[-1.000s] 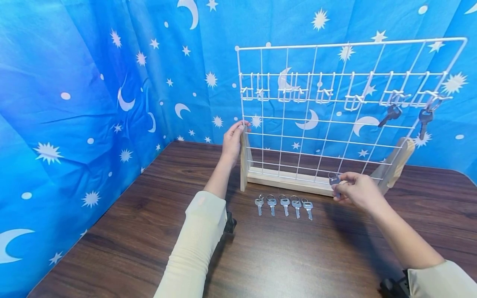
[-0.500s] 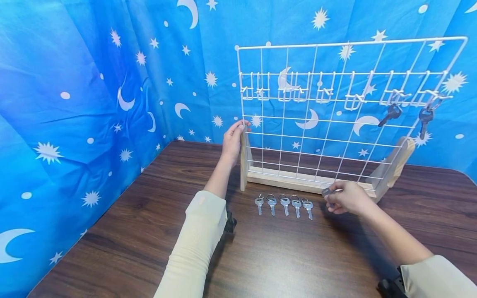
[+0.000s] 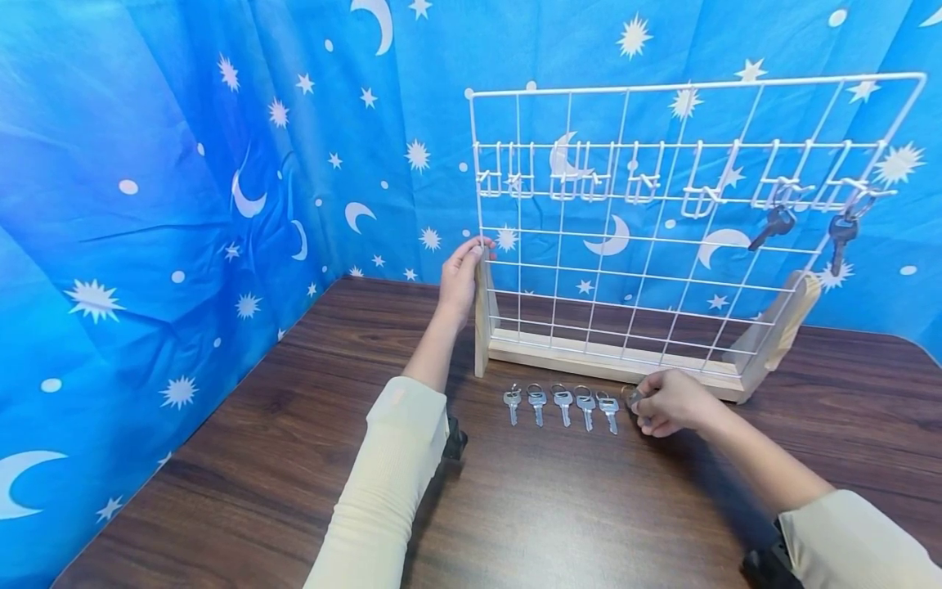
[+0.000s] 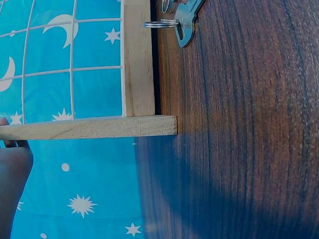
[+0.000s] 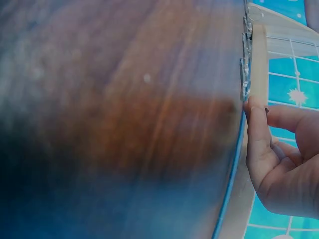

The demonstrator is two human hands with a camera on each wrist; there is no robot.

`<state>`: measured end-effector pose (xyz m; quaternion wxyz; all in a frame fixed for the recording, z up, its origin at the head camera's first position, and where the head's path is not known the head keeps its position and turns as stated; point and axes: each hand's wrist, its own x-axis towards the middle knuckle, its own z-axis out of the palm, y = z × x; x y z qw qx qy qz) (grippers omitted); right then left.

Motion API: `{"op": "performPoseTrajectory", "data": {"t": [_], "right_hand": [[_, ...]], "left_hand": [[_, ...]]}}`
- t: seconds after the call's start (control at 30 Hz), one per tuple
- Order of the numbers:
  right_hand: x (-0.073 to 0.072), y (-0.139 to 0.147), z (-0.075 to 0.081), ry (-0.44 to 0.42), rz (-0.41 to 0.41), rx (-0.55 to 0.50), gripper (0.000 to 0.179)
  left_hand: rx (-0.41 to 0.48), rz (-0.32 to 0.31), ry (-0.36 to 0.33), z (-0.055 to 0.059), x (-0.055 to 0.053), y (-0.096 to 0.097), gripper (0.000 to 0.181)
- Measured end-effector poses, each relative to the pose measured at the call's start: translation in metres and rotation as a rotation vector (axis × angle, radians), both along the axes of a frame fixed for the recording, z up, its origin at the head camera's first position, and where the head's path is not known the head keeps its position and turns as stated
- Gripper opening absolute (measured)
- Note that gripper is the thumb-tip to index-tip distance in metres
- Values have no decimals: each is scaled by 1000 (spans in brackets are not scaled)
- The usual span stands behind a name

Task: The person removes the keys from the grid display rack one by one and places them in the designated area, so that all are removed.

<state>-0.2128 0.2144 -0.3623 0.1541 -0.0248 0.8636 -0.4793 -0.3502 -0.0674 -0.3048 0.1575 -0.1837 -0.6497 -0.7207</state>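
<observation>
My left hand point(image 3: 459, 278) grips the left upright point(image 3: 482, 319) of a wooden stand that carries a white wire grid point(image 3: 607, 266). In the left wrist view, part of that hand point(image 4: 14, 167) shows at the wooden side piece point(image 4: 89, 128). Low over the table, my right hand point(image 3: 673, 401) pinches a key point(image 3: 632, 398) with a ring, mostly hidden by the fingers. Just left of it, several silver keys point(image 3: 562, 405) with rings lie in a row before the stand. In the right wrist view, the right hand's point(image 5: 284, 159) thumb and finger meet close to the tabletop.
White wire hooks point(image 3: 640, 184) line the upper grid. Two dark-looking keys, one on the far right hook point(image 3: 842, 233) and one beside it point(image 3: 774, 222), hang there. Blue cloth point(image 3: 331, 123) with stars and moons stands behind the brown wooden table point(image 3: 294, 409).
The right hand has come down and left with its key, from the grid's lower right to the tabletop beside the row. My left hand stays on the upright.
</observation>
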Motion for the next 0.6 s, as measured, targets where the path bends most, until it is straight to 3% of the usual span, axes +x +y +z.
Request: {"op": "performPoseTrajectory", "data": {"t": [0.17, 0.4, 0.6], "right_hand": [[-1, -2, -3, -15, 2, 35, 4], [-3, -5, -6, -22, -6, 60, 5], [-2, -5, -6, -20, 1, 122, 8]], "left_hand": [[6, -30, -27, 5, 3, -1, 32], [-30, -9, -28, 20, 25, 0, 31], [-24, -13, -22, 20, 27, 0, 31]]}}
